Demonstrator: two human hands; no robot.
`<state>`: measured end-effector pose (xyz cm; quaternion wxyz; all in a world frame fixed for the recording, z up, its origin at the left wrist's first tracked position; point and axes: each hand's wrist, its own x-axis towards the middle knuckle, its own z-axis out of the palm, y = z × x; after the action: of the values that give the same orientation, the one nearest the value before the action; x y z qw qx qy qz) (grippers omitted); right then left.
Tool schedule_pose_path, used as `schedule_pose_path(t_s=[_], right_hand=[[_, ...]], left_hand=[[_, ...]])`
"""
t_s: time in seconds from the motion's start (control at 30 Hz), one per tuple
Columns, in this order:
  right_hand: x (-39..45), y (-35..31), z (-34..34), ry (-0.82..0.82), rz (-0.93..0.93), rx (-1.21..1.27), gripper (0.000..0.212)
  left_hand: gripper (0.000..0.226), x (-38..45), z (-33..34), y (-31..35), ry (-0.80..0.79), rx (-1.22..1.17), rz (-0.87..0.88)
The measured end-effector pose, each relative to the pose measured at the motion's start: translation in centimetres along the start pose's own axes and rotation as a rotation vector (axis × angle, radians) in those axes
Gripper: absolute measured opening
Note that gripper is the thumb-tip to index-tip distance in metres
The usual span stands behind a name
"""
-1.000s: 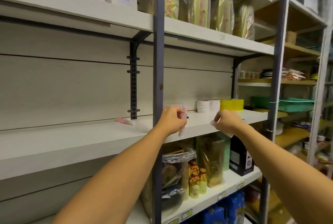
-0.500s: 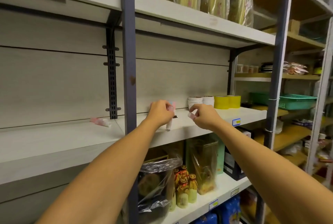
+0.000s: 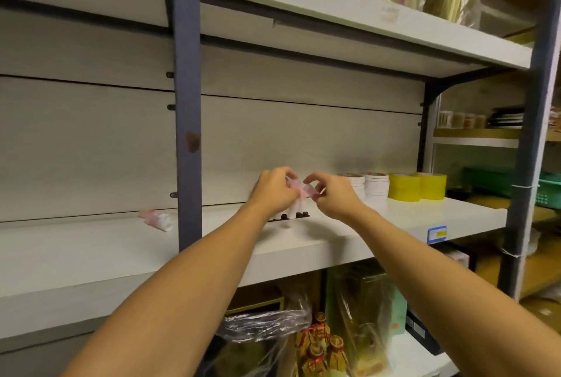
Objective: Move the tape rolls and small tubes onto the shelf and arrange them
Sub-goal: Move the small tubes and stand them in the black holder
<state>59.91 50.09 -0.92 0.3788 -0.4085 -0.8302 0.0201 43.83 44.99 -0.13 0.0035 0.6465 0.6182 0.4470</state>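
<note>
A small bundle of pink-and-white tubes with dark caps (image 3: 296, 208) stands cap-down on the white shelf (image 3: 334, 234). My left hand (image 3: 273, 193) grips its top. My right hand (image 3: 329, 196) pinches a small pink piece at the bundle's upper right; what that piece is stays unclear. Another pink-and-white tube bundle (image 3: 158, 219) lies on its side on the shelf, left of the blue post. To the right stand two stacks of white tape rolls (image 3: 375, 187) and two yellow tape rolls (image 3: 417, 186).
A blue-grey upright post (image 3: 186, 103) crosses the shelf front just left of my hands. A second post (image 3: 532, 134) stands at the right, with a green basket (image 3: 543, 188) behind it. Wrapped goods fill the shelf above; bottles (image 3: 318, 346) and bags sit on the shelf below.
Both hands moved up and in over the shelf and came together. The tube bundle now stands cap-down on the shelf. The view shifted closer and rightward.
</note>
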Motion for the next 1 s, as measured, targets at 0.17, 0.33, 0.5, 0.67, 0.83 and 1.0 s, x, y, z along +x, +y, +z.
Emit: schedule_pose_path(t_s=[0.17, 0.33, 0.5, 0.67, 0.83, 1.0], right_hand=[[1.6, 2.1, 1.8, 0.036, -0.043, 0.128, 0.018], [2.8, 3.7, 2.8, 0.089, -0.106, 0.244, 0.014], [4.2, 4.8, 2.6, 0.106, -0.119, 0.330, 0.014], [4.5, 5.3, 2.5, 0.130, -0.157, 0.335, 0.016], [4.8, 6.0, 2.6, 0.143, -0.196, 0.331, 0.015], [5.9, 6.0, 2.7, 0.136, -0.206, 0.370, 0.022]], left_hand=[[0.019, 2.1, 1.0, -0.4, 0.074, 0.052, 0.030], [0.024, 2.8, 2.0, -1.2, 0.095, 0.149, 0.010], [0.026, 3.0, 2.7, -1.7, 0.106, 0.217, -0.022], [0.031, 3.5, 3.8, -1.9, 0.137, 0.371, 0.018], [0.032, 3.8, 4.7, -1.9, 0.135, 0.517, 0.002], [0.031, 3.4, 5.3, -2.3, 0.144, 0.683, 0.072]])
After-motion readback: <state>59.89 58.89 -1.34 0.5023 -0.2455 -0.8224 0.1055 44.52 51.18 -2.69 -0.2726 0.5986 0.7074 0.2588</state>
